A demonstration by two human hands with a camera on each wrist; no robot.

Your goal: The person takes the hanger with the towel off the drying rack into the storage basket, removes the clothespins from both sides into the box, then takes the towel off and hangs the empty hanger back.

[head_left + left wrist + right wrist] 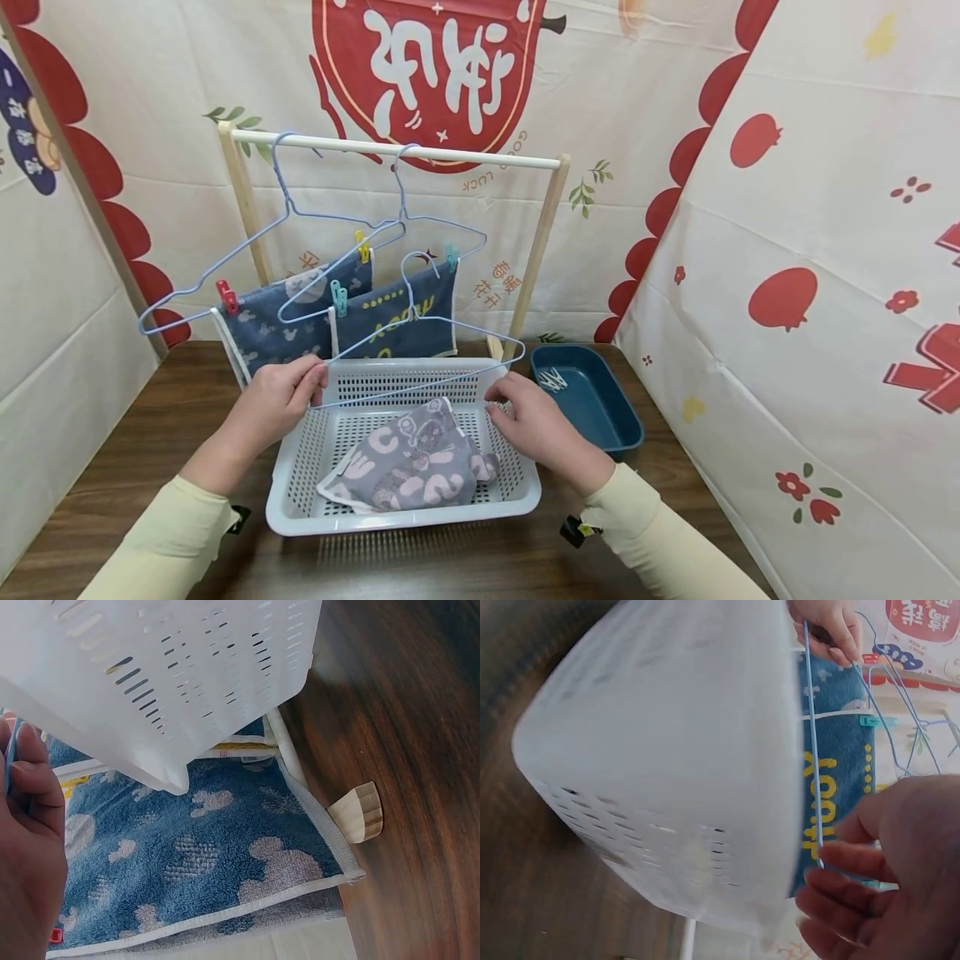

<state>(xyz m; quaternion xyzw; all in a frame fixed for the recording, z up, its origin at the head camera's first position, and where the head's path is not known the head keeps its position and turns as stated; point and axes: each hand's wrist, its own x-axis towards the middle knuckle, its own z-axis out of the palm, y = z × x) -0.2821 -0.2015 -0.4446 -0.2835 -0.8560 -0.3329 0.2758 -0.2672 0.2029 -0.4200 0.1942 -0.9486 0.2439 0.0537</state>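
A light blue wire clothes hanger [412, 315] is held above the basket, its hook upward. My left hand [281, 392] grips its left corner between thumb and fingers. Close to the right end of the hanger is my right hand [528, 417], fingers loosely bent and apart from the thumb; the right wrist view shows no grip on the wire. Beneath, a grey-purple towel [420, 467] with pink letters lies crumpled in a white perforated basket [405, 522].
Behind the basket stands a rack [480, 156] with two hangers on its bar. From these hang a mouse-patterned blue towel [300, 304] and a yellow-lettered blue towel [408, 317], clipped by clothespins [227, 297]. White clothespins [552, 381] lie in a dark teal bin [611, 417] at right.
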